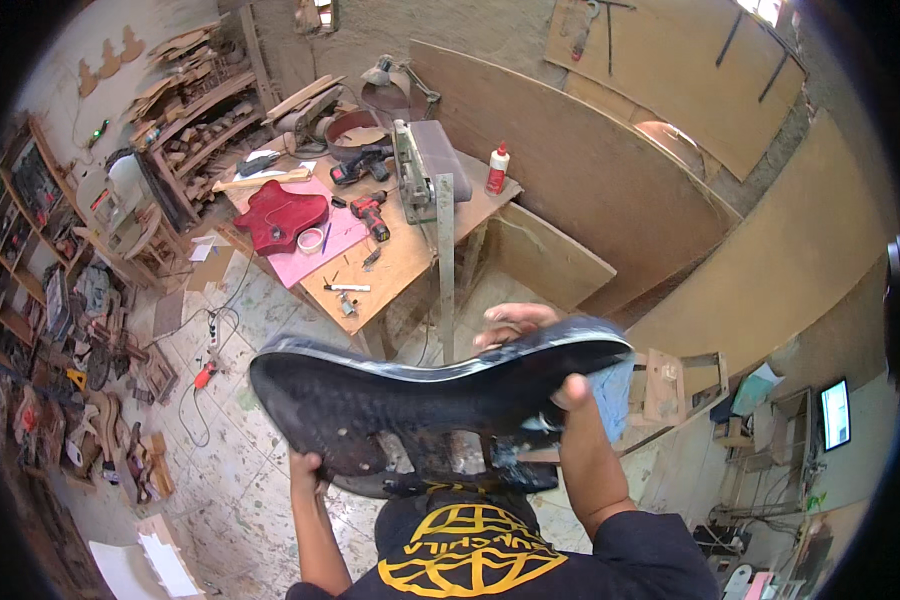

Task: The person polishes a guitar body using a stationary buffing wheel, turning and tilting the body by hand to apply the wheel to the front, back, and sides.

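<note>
A black electric guitar body is held up in front of my chest, its face tilted toward me. Bare, worn material shows along its pale-streaked edge, and several cut-out cavities pierce the lower side. My left hand grips the rim at lower left, most of its fingers hidden behind. At the right end my right hand clasps the body, thumb on the near face and fingers showing beyond the far edge.
Ahead stands a wooden workbench with a red guitar body, a red drill, a tape roll, a bench machine and a glue bottle. Large boards lean on the wall. A cable crosses the floor.
</note>
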{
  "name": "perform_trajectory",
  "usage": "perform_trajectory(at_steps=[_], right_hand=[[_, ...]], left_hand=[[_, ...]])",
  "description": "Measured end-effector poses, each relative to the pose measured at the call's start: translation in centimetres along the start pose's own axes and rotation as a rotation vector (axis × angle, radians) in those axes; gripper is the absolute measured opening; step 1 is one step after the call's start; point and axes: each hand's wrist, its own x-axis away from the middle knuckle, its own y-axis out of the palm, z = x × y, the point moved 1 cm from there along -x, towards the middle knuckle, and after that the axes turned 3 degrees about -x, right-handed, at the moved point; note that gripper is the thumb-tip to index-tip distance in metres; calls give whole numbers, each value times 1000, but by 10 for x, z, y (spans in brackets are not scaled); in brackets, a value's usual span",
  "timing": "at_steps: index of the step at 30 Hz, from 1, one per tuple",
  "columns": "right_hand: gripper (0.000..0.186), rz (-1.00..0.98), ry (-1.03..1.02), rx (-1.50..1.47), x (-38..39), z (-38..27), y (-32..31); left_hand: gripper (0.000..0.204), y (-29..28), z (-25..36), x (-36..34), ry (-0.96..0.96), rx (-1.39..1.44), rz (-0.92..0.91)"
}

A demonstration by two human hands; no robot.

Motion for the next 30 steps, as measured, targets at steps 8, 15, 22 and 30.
perform_trajectory(at_steps=[8,15,22,30], right_hand=[[99,761,446,-556,44,169,-25],[98,1045,825,-661,142,276,0],[88,1121,983,-646,221,265,-2],[95,1093,931,-605,278,267,-25]], left_hand=[[95,-48,69,139,329,-500,487],[93,-38,75,275,220,-1013,726],[80,35,5,336,-56,-1017,906],[35,7,-77,417,-319,-1090,972]])
